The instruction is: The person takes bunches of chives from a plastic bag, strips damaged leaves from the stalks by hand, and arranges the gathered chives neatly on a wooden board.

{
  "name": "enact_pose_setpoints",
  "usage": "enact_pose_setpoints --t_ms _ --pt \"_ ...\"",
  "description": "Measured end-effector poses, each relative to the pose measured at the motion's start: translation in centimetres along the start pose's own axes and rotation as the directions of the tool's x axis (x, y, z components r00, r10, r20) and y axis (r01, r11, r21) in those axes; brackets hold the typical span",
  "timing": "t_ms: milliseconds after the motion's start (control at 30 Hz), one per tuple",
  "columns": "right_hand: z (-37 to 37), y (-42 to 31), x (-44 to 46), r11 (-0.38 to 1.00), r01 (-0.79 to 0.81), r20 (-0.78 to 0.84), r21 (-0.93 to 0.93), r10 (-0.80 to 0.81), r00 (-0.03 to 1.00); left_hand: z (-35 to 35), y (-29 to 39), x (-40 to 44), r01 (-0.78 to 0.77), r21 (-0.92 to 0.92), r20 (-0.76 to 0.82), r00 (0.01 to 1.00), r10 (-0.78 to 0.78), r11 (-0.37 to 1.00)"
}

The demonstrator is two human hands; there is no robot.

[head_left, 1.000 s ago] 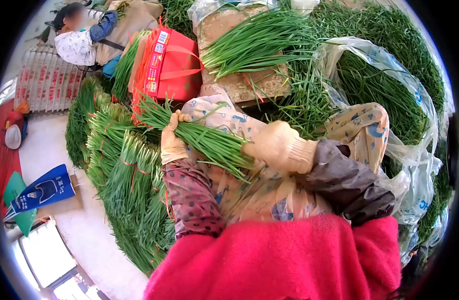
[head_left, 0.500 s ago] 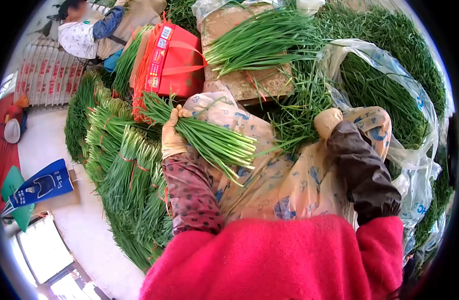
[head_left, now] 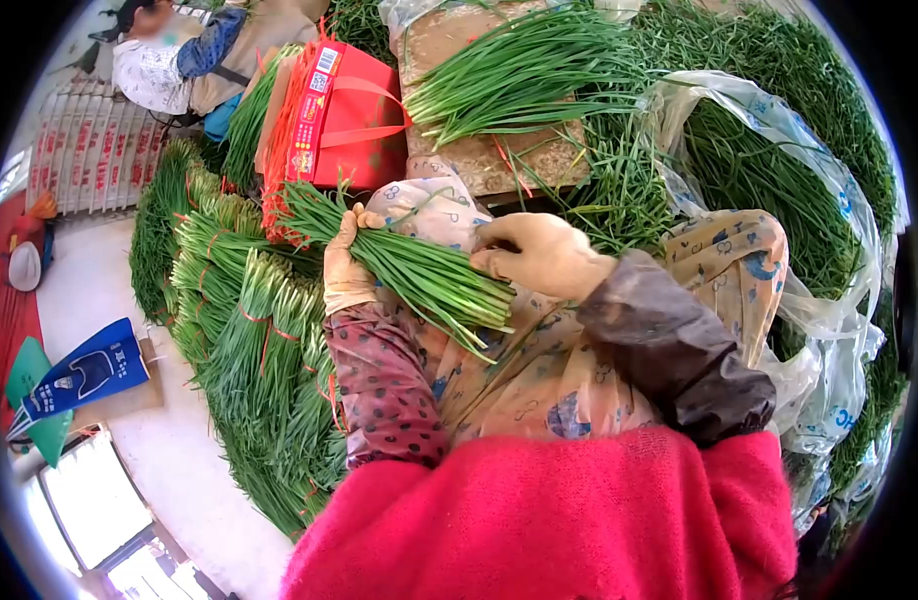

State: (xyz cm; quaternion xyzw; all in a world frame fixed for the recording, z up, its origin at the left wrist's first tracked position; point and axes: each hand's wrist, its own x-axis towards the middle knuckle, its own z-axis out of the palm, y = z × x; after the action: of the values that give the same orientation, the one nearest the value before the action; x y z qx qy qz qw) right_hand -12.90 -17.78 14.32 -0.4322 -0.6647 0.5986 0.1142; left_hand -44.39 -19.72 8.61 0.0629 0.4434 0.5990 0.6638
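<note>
My gloved left hand is closed around a bunch of garlic chives, with the thumb and fingers wrapped over its leafy part. The pale stem ends point right, above my lap. My right hand, also gloved, is at the upper edge of the bunch near the stem ends. Its fingers are bent in a pinch, and what lies between the fingertips is too small to make out. A patterned plastic apron covers my legs beneath the bunch.
Ahead lies a loose heap of chives on a worn board. Left of it stands a red box with orange ties. Tied bundles are stacked at left. A plastic bag of chives is at right. A person sits at upper left.
My right hand has moved left from beside my knee to the stem ends of the bunch. My left hand keeps its grip and has barely moved.
</note>
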Motion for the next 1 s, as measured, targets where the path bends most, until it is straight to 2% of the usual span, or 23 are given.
enact_pose_setpoints --t_ms 33,100,167,200,233,267,300,333,367,433,467,500,567,600,700,733,767,800,833,867,900,933,1000 --pt "0.6 -0.6 0.2 0.999 -0.043 -0.021 -0.022 0.043 0.999 0.4 -0.1 -0.1 -0.001 0.004 -0.005 1.0 0.001 1.0" --pt "1.7 0.2 0.6 0.999 0.007 -0.065 -0.036 -0.009 0.998 1.0 -0.3 -0.7 -0.02 0.012 -0.03 0.999 0.02 1.0" --pt "1.8 0.5 0.5 0.962 -0.019 -0.126 -0.274 -0.017 0.992 1.4 -0.4 -1.3 -0.074 0.087 -0.057 0.995 0.079 0.993" --pt "2.1 1.6 0.4 0.924 0.001 -0.17 -0.381 -0.071 0.983 1.9 -0.3 -1.6 -0.083 -0.047 -0.034 0.996 0.082 0.995" --pt "1.5 2.1 0.2 0.878 -0.048 -0.098 -0.477 0.001 0.995 1.5 -0.3 -1.4 -0.083 -0.051 -0.037 0.996 0.081 0.995" --pt "1.1 4.1 -0.5 0.81 0.032 -0.097 -0.586 -0.11 0.989 0.9 -0.2 -1.0 -0.07 -0.096 -0.016 0.998 0.068 0.993" --pt "0.2 5.2 -0.8 0.774 -0.078 -0.017 -0.628 0.087 0.996 0.2 -0.1 -0.6 -0.057 -0.143 0.01 0.998 0.059 0.988" --pt "-0.2 7.7 -1.4 0.691 -0.053 0.027 -0.721 0.105 0.994 -0.9 -0.1 -0.1 -0.027 -0.207 0.067 0.997 0.042 0.978" --pt "-1.1 8.9 -1.6 0.615 -0.078 0.125 -0.785 0.28 0.952 -0.6 -0.2 -0.2 -0.028 -0.208 0.074 0.996 0.044 0.978" --pt "-1.2 9.7 -2.3 0.535 -0.226 0.003 -0.814 0.393 0.919 0.5 -0.5 -0.9 -0.106 -0.171 0.039 0.993 0.114 0.979" --pt "-1.1 9.9 -2.6 0.576 -0.182 0.0 -0.797 0.302 0.953 0.2 -0.7 -0.7 -0.133 -0.134 0.018 0.99 0.136 0.982" --pt "-1.4 9.2 -2.9 0.735 -0.072 0.068 -0.674 0.159 0.985 0.9 -0.8 -1.2 -0.132 -0.135 0.031 0.99 0.137 0.982" --pt "-0.8 7.3 -2.3 0.873 0.125 -0.016 -0.472 -0.15 0.988 3.1 -1.1 -2.1 -0.195 -0.167 -0.009 0.98 0.197 0.966" --pt "-0.5 6.4 -1.4 0.908 0.144 0.017 -0.392 -0.149 0.989 2.2 -0.6 -1.6 -0.127 -0.231 0.068 0.987 0.146 0.965" --pt "1.1 4.3 0.2 0.98 0.194 -0.014 0.041 -0.193 0.981 6.5 -0.1 -4.5 -0.255 0.104 -0.123 0.956 0.267 0.961" --pt "2.5 5.0 1.1 0.969 0.166 -0.006 0.186 -0.167 0.986 7.9 -0.5 -6.0 -0.393 0.692 0.075 0.873 0.481 0.605" --pt "3.4 3.8 1.6 0.745 0.43 -0.168 0.511 -0.404 0.899 9.3 -1.0 -7.5 -0.314 0.948 0.265 0.71 0.652 -0.043" --pt "3.6 2.7 1.5 0.507 0.501 -0.296 0.702 -0.431 0.852 9.4 -1.2 -7.8 -0.489 0.649 -0.011 0.76 0.65 0.582" --pt "3.9 1.6 1.4 0.217 0.551 -0.419 0.806 -0.45 0.789 9.6 -1.5 -8.1 -0.469 -0.004 -0.193 0.867 0.459 0.883" --pt "3.4 1.4 1.4 0.204 0.525 -0.407 0.826 -0.429 0.806 10.0 -2.5 -9.0 -0.51 0.121 -0.204 0.827 0.524 0.852" --pt "3.0 1.2 1.3 0.194 0.521 -0.412 0.831 -0.416 0.811 9.4 -3.6 -10.5 -0.508 0.443 -0.085 0.797 0.598 0.739" --pt "2.5 1.0 1.3 0.184 0.518 -0.416 0.836 -0.404 0.815 8.7 -4.7 -12.0 -0.488 0.702 0.035 0.75 0.661 0.518" --pt "1.8 0.4 0.9 -0.221 0.365 -0.412 0.904 -0.228 0.882 9.2 -6.1 -13.9 -0.424 0.573 0.152 0.896 0.417 0.702"
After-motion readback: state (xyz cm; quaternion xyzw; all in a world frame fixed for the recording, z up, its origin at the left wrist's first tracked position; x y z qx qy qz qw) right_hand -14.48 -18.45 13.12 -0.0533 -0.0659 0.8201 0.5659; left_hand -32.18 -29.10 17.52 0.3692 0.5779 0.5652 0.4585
